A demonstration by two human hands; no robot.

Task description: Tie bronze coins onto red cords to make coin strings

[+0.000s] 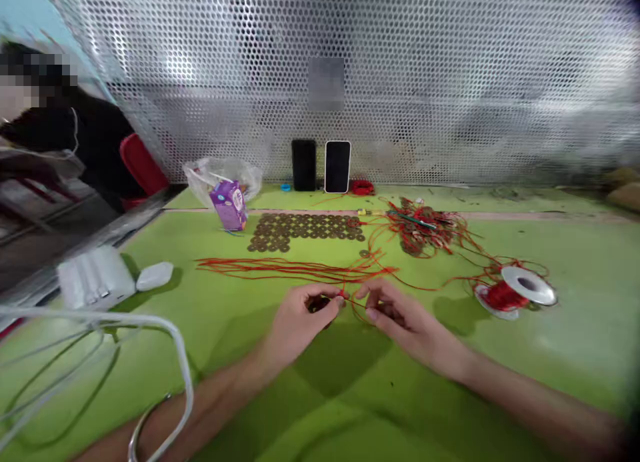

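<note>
At the near left, a silver-coloured metal bangle (145, 425) is worn on the left forearm, and a thick white cable (175, 345) is seen looped across it. Beyond, over the green tabletop (340, 389), a thin red cord (356, 303) is stretched between the two hands. By the left hand (303, 315) it is gripped at a small red bunch, the tips of thumb and forefinger brought together; something dark is partly enclosed by the curled fingers, but what it is cannot be made out. By the right hand (400, 319) the cord is apparently pinched near the thumb tip, with the forefinger lifted slightly; the exact contact is hidden.

The cord is judged to be very light, soft and limp, perhaps a little slippery, and not fragile. It is best taken with the finger pads close to the small bunch; if held farther out, it would be likely to sag or twist.

To the right stands a white plastic spool wound with red cord (510, 292). Farther off, a long bundle of loose red cords (295, 267) is laid crosswise; tangling is to be expected, so each is best lifted singly by one end. Behind it, flat brown holed discs (310, 227) are set in rows; being apparently stiff, they are best taken by the rim.
</note>
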